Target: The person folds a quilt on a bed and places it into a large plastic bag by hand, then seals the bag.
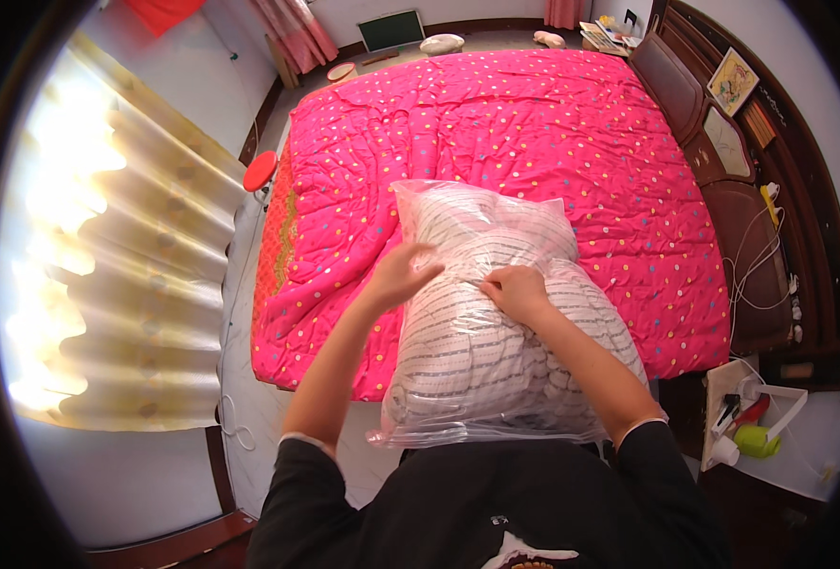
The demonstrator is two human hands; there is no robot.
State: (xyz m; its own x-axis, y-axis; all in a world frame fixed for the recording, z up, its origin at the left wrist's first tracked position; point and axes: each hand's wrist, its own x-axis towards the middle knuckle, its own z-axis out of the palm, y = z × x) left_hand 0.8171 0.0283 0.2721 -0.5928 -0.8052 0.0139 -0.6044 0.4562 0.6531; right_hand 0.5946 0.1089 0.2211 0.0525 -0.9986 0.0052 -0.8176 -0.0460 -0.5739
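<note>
A clear plastic bag [463, 419] with striped, folded bedding [463, 355] inside lies at the near edge of the bed, partly on a pink dotted quilt [534, 128]. My right hand [519, 291] pinches a bit of the plastic near the bag's middle, between thumb and fingers. Just left of it, my left hand [409, 274] is raised over the bag's left side, its thumb and fingers apart and nothing seen between them. The bag's far end rests on the quilt and looks puffed. Its near edge lies against my dark shirt.
A dark wooden headboard [740, 249] with a power strip [770, 203] and loose cables is on the right. A bedside table [715, 405] there holds a green cup-like container [755, 441]. Left are a bright curtain [157, 284] and a red stool [261, 171].
</note>
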